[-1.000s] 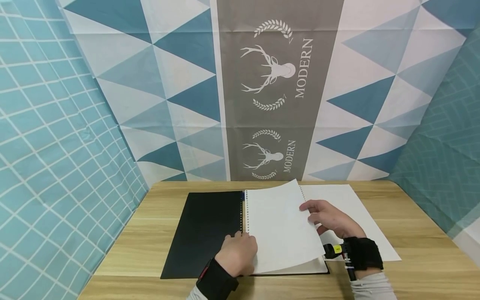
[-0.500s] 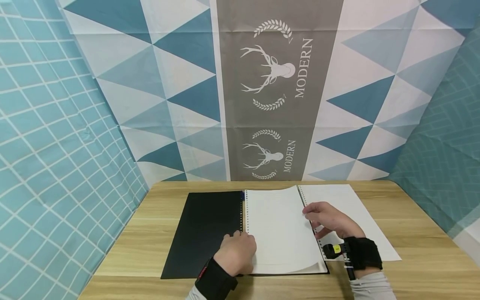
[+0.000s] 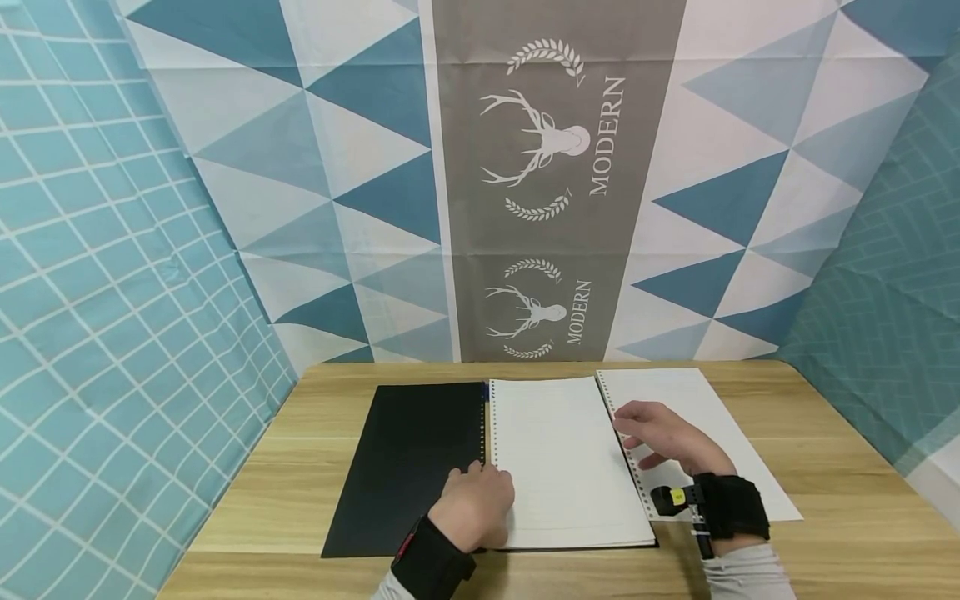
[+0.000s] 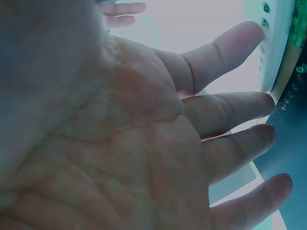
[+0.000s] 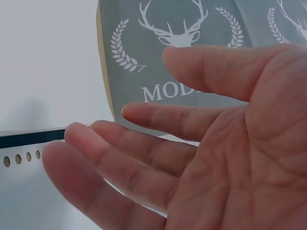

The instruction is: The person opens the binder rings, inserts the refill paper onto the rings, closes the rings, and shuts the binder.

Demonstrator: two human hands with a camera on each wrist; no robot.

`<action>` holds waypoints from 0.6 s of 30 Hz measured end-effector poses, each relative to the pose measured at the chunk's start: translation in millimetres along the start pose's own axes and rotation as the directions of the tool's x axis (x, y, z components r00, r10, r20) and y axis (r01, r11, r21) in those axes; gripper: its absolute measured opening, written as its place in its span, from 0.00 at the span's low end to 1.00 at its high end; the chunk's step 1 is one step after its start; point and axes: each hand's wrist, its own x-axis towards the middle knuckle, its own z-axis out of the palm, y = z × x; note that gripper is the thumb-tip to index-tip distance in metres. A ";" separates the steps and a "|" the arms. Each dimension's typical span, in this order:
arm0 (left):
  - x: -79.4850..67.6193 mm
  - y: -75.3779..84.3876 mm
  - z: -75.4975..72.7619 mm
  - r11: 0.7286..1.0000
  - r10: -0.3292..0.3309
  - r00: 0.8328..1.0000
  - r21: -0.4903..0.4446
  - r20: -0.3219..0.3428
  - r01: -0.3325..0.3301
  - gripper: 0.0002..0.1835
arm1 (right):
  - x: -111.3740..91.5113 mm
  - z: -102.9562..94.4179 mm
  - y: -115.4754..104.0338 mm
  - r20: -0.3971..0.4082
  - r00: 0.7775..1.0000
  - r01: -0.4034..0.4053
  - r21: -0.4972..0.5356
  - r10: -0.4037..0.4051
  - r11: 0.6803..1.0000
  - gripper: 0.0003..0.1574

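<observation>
- Your left hand (image 3: 476, 504) is holding nothing; its fingers are extending loosely over the seam between the black cover and white pages.
- The white pages (image 3: 562, 467) are lying flat between your two hands, their near left corner hiding beneath your left one.
- The black cover (image 3: 408, 458) is spreading out to the left of your left hand, its holes running away past your fingertips.
- Your right hand (image 3: 671, 437) is gripping nothing; its fingers are bending gently above the pages' right edge, and whether they are touching paper, I cannot tell.
- The punched white sheet (image 3: 693, 400) is lying beneath and beyond your right hand.
- A black strap (image 3: 727, 504) is wrapping your wrist just behind that hand.
</observation>
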 end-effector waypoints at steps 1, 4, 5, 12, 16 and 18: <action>0.3 0.2 0.3 1.000 0.001 1.000 0.002 -0.002 -0.001 0.19 | 0.0 -0.1 -0.3 0.000 1.000 0.003 -0.005 -0.003 1.000 0.33; 0.8 0.5 0.6 1.000 0.001 1.000 0.007 -0.005 -0.001 0.19 | -0.1 0.7 -2.6 0.018 1.000 0.019 -0.022 -0.019 1.000 0.32; 0.8 0.6 0.5 1.000 -0.002 1.000 0.006 -0.005 0.002 0.19 | -0.2 1.5 -3.6 0.029 0.999 0.027 -0.028 -0.026 0.999 0.32; 0.9 1.2 0.1 1.000 -0.006 1.000 0.023 0.016 0.006 0.21 | -2.4 10.0 -9.5 0.139 0.987 0.094 -0.110 -0.079 0.989 0.36; 1.6 1.4 0.1 1.000 -0.011 1.000 0.014 0.024 0.011 0.22 | -2.5 13.2 -9.6 0.185 0.978 0.133 -0.184 -0.099 0.974 0.36; 1.7 1.5 0.1 1.000 -0.012 1.000 0.012 0.023 0.011 0.22 | -2.0 13.6 -8.3 0.200 0.973 0.153 -0.206 -0.112 0.967 0.35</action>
